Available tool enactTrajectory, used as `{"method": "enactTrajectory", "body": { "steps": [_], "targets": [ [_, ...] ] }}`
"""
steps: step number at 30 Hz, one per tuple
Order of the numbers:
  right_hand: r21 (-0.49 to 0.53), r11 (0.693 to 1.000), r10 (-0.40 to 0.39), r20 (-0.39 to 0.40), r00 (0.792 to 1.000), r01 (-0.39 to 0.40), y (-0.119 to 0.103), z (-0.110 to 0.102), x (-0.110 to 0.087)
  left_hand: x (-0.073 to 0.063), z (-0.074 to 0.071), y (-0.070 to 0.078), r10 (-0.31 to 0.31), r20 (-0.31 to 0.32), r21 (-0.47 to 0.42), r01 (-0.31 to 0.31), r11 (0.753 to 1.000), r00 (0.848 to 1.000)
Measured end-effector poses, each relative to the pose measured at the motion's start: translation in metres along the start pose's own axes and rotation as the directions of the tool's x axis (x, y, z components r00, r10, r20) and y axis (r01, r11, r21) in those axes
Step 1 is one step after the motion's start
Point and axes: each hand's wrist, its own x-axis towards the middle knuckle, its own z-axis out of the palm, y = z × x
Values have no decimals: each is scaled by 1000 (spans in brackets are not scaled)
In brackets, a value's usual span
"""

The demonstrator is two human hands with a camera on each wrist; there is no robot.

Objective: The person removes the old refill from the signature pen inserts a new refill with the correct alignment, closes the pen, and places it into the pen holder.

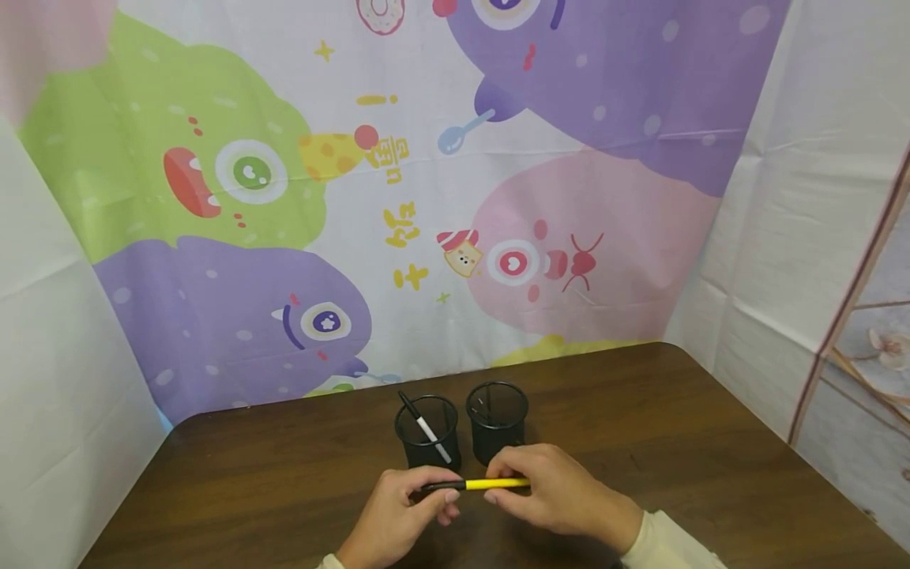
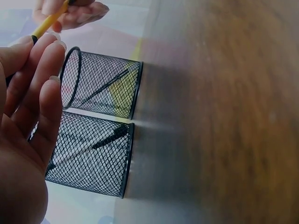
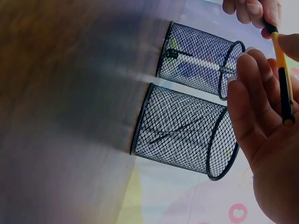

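My left hand (image 1: 394, 510) pinches the black end of a yellow-and-black pen (image 1: 486, 484) between thumb and fingers. From the other side my right hand (image 1: 562, 491) grips its yellow barrel. The pen lies nearly level across both hands, in front of two black mesh cups. Inside the left mesh cup (image 1: 421, 456) leans a white marker (image 1: 430, 431), its black end sticking up past the rim. The right mesh cup (image 1: 489, 444) stands just behind my right fingers. A thin dark stick-like thing (image 2: 105, 87) slants inside that cup in the left wrist view.
Both cups stand on a dark brown wooden table (image 1: 284, 450) with rounded back corners. A cloth with cartoon monsters (image 1: 419, 324) hangs along the back edge. White cloth (image 1: 753, 253) hangs at the right, and a pale sheet (image 1: 64, 379) at the left.
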Motion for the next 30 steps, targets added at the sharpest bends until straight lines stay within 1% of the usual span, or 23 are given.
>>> {"method": "enactTrajectory", "body": {
  "steps": [5,11,13,16,26,30],
  "targets": [
    [2,1000,29,27,999,-29,2,-1,-1,0,-1,-2,-12,0,18,12,1000,1000],
    [12,1000,10,48,999,-11,4,-2,-1,-1,-1,-4,35,-5,29,-34,999,999],
    [10,1000,0,45,999,0,4,-2,-1,0,-1,-4,42,-4,30,-42,999,999],
    [3,1000,-7,36,999,7,3,-2,-1,1,-1,-4,37,-4,31,-37,999,999],
    [-10,999,-42,-3,999,42,3,-1,-1,0,-2,-3,-5,0,40,5,999,1000],
    [-14,999,-51,-14,999,51,3,-1,0,0,-2,-4,7,9,40,-7,999,1000]
  ]
}}
